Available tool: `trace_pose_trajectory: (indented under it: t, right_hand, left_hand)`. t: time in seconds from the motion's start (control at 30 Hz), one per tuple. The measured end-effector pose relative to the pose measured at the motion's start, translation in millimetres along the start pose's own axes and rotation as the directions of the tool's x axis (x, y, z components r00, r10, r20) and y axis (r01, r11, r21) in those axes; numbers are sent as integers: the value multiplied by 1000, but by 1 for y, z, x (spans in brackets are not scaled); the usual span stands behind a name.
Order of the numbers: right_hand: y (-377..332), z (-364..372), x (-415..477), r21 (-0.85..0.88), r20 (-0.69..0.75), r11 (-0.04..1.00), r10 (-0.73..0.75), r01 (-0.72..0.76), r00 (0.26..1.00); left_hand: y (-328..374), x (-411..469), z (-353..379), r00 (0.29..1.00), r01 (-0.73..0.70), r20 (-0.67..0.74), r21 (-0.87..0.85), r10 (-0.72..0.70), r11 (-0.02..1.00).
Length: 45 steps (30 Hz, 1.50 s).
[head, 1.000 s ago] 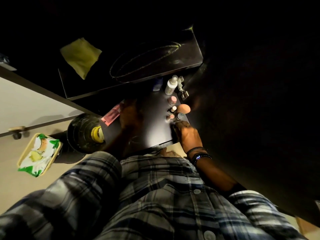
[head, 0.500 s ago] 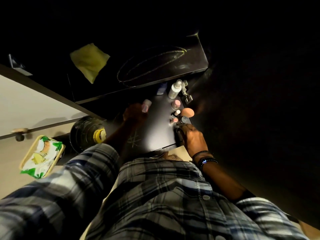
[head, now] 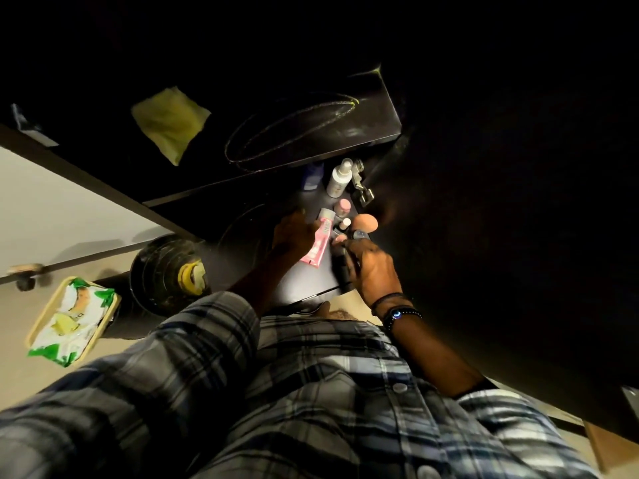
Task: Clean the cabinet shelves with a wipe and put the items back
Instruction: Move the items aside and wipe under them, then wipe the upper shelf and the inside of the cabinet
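Across comes the pink tube (head: 320, 245)! A second ago it lay by the left edge of the lower shelf (head: 304, 285), and now the left hand (head: 294, 236) has carried it over to the cluster on the right. The fingers are pinching it, with the cap end pointing to the back. Whether its crimped end touches the shelf yet, I cannot tell. The right hand (head: 370, 267) has drawn back a little from the small items toward the front right corner. It is curled round a dark oblong item (head: 341, 271) that is too dim to name. Behind them the row is already standing: white spray bottle (head: 338, 179) at the back, then the pink-capped jar (head: 344, 206), with the peach makeup sponge (head: 366, 223) just beside the cabinet wall. So by my read the wiping on this shelf is over and restocking is well along, with both hands bringing late arrivals in beside the row. The tube looks bound for the gap just left of the small bottles. It's a tight spot, and a nudge could topple one. Up on the higher shelf the yellow cloth (head: 169, 124) lies untouched, and the pack of wipes (head: 71, 321) sits well apart on the floor to the left.
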State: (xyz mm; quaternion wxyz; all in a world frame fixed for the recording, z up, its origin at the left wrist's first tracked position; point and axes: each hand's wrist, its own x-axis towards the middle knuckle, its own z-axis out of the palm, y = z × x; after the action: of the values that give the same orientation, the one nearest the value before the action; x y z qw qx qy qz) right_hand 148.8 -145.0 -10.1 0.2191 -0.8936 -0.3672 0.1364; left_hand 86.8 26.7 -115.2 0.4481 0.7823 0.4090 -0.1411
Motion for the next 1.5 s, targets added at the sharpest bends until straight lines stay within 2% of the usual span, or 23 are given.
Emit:
trace_pose_trajectory:
  t: [0.03,0.17,0.3,0.37,0.43,0.53,0.6,0.67,0.73,0.8,0.87,0.93,1.03,1.1,1.13,1.2,1.23,1.27,1.33,1.4,1.43,1.5]
  right_hand:
    - [-8,-3,3,22,-48,999,-27,28,998]
    - [-60,-17,29,83,-264,988,-101,127,959]
    - [-132,-36,58,127,-474,946,-205,297,857]
    - [-163,-40,73,136,-481,917,-270,375,834]
    - [-191,-39,88,125,-421,910,-313,396,851]
    - [-222,-31,106,-39,-305,931,-357,363,883]
    - [-233,-26,115,-176,-187,931,-350,320,918]
    - [-235,-22,117,-196,-148,915,-384,353,912]
    - [-233,-18,108,-125,-241,906,-422,404,874]
    - [-225,-13,86,-3,-387,907,-389,421,836]
    - [-205,-2,57,132,-486,918,-270,375,831]
    - [-183,18,36,187,-488,945,-148,269,860]
    - [-148,60,23,193,-375,965,-95,178,922]
    - [-130,94,15,164,-204,977,-104,138,974]
    - [-121,114,11,142,-65,983,-104,112,992]
    - [-102,161,-3,-59,224,972,-211,229,951]
    - [-95,182,-8,-202,313,924,-254,325,915]
    - [-93,193,-13,-227,356,919,-230,322,906]
    - [-89,192,-14,-140,416,954,-186,265,890]
    - [-86,177,3,-157,404,968,-120,198,907]
    - [-80,176,22,-164,381,954,-174,251,908]
    - [-74,171,75,-190,250,966,-127,177,960]
  left_hand:
    - [-1,-10,-9,1000,-8,-24,-40,7,999]
    - [36,-66,-54,960,-88,-272,-73,65,993]
    - [11,-97,-84,928,-131,-355,-31,112,991]
    - [4,-110,-97,898,-205,-390,35,202,978]
    - [1,-124,-112,854,-273,-437,85,282,958]
    - [-9,-142,-134,797,-277,-521,137,306,951]
    - [-13,-153,-147,735,-302,-585,171,343,938]
    - [-14,-163,-160,656,-363,-631,216,413,906]
    - [-14,-170,-170,573,-424,-647,291,503,858]
    - [-10,-174,-176,487,-468,-640,384,595,796]
    - [-3,-167,-180,412,-506,-600,476,686,720]
    - [12,-153,-187,368,-507,-530,574,764,642]
    - [39,-129,-206,367,-449,-470,667,803,595]
    - [53,-117,-220,355,-343,-480,731,802,590]
    - [56,-108,-223,344,-299,-493,749,799,591]
    - [57,-93,-223,327,-272,-500,763,802,586]
    - [56,-86,-221,350,-277,-495,756,795,593]
    - [55,-80,-219,387,-284,-488,745,783,604]
    - [55,-73,-214,479,-243,-460,749,747,617]
    - [59,-72,-214,533,-187,-463,752,708,633]
    - [62,-72,-216,536,-173,-477,745,696,644]
    - [63,-72,-217,505,-198,-487,738,713,645]
